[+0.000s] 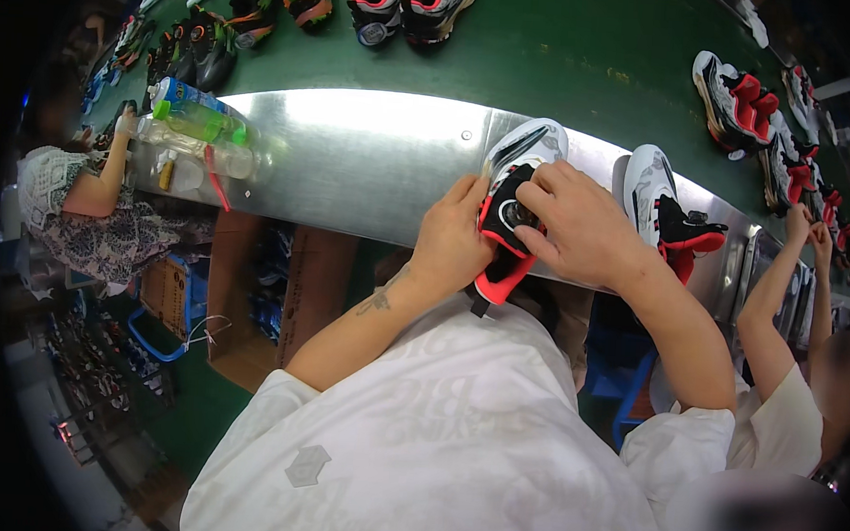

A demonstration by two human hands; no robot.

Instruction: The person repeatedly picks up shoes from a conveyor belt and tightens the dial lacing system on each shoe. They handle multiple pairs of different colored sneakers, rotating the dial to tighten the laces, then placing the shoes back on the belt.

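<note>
Close in front of my body, a white, black and red sneaker (527,144) is held with its toe pointing away and its red-lined opening toward me. My left hand (458,231) is wrapped round the shoe's left side. Over the black upper, my right hand (586,221) has its fingers and thumb closed at a round dial on the tongue. Whether the fingertips turn or only press the dial I cannot tell. A matching sneaker (652,196) stands on the metal ledge just right of my right hand, touched by neither hand.
Beyond the metal ledge (373,147) runs a green conveyor belt (551,65) carrying several pairs of sneakers (414,10). Plastic bottles (202,124) lie at the ledge's left end. A cardboard box (319,270) stands below. Co-workers sit left (102,200) and right (776,351).
</note>
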